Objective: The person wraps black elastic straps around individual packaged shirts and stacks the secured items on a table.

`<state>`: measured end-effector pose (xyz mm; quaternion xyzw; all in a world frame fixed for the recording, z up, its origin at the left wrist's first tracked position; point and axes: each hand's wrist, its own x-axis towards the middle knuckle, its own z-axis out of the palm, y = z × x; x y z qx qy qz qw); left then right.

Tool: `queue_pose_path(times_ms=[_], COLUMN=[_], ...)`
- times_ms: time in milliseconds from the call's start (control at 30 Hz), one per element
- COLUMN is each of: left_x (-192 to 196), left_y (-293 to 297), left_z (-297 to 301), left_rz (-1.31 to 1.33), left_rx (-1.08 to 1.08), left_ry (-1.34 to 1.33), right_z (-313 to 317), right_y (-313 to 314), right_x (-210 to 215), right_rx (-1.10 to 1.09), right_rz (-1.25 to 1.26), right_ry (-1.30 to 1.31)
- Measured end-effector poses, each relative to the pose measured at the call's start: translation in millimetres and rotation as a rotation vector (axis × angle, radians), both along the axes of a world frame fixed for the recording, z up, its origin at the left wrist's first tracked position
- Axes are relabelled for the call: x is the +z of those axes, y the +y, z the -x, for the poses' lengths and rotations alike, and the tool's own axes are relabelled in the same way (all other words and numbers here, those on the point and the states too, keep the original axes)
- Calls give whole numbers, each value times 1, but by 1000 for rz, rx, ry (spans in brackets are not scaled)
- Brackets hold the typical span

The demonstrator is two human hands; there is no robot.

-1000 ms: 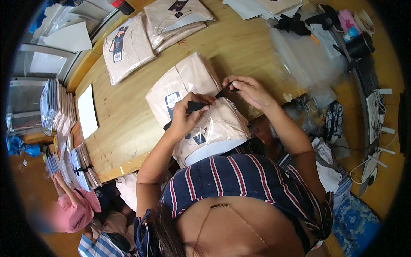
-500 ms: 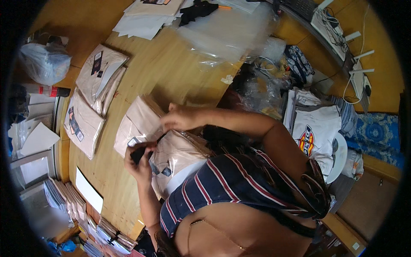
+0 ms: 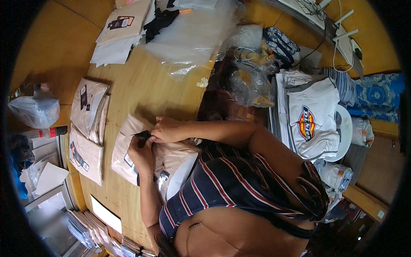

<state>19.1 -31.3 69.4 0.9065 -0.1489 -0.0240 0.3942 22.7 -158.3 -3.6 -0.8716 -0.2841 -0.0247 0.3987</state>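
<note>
- Before you stretches a pale, grained wooden bench (image 3: 158, 81).
- Past its far left side, you face a brown wall (image 3: 60, 47).
- Nearer on your left stands a grey-framed panel (image 3: 47, 201).
- Beyond the bench's right edge, you see reddish-brown floor (image 3: 242, 112).
- An ochre wall (image 3: 376, 53) rises farther right.

A white garment (image 3: 322, 120) with a red-and-yellow emblem (image 3: 305, 123) lies at right, near blue patterned cloth (image 3: 379, 101). A white sheet (image 3: 105, 213) rests on the desk (image 3: 147, 83).
</note>
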Motion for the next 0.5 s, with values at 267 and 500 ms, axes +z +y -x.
queue_pose_path(times_ms=[267, 500], left_x=[-10, -5], left_y=[2, 3], left_z=[4, -4], left_rz=[487, 583], left_rx=[70, -10], left_ry=[221, 420], right_z=[12, 31], right_y=[-15, -28], right_x=[2, 16], right_rx=[34, -51], right_rz=[-726, -1236], right_ry=[411, 590])
